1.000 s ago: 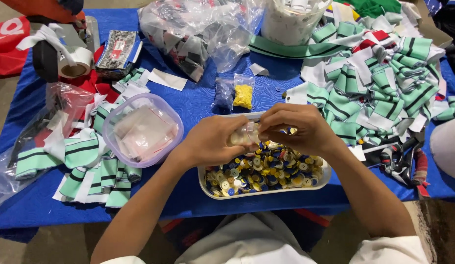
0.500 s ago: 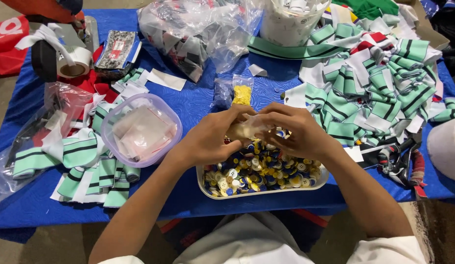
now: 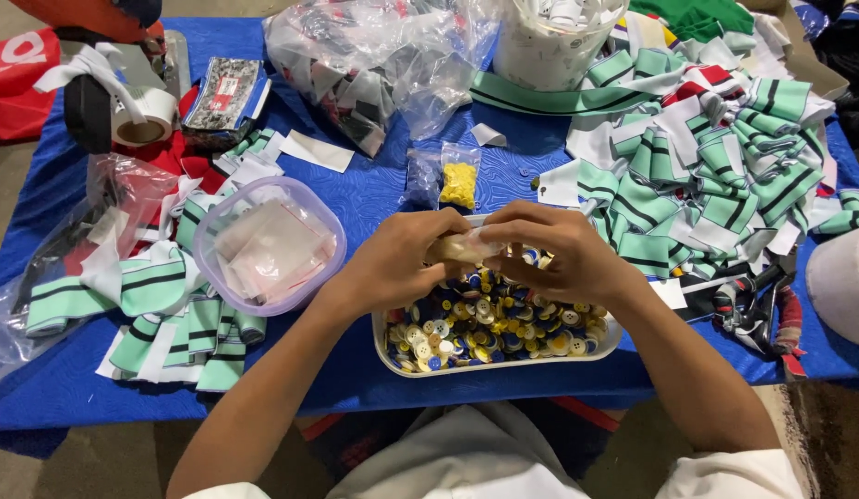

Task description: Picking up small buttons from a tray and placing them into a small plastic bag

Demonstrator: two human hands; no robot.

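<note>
While both hands (image 3: 406, 263) (image 3: 563, 254) keep pinching the small clear bag (image 3: 462, 248), they have risen slightly above the button tray (image 3: 393, 356)

both hands (image 3: 485, 254) pinching small bag (image 3: 459, 248), button tray (image 3: 503, 362)

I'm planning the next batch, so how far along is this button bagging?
Done: a tub holds several small filled bags. In hand: both hands, left hand and right hand, hold one small clear bag over the tray. Left: the tray is heaped with loose buttons, so most of it seems to remain.
</note>
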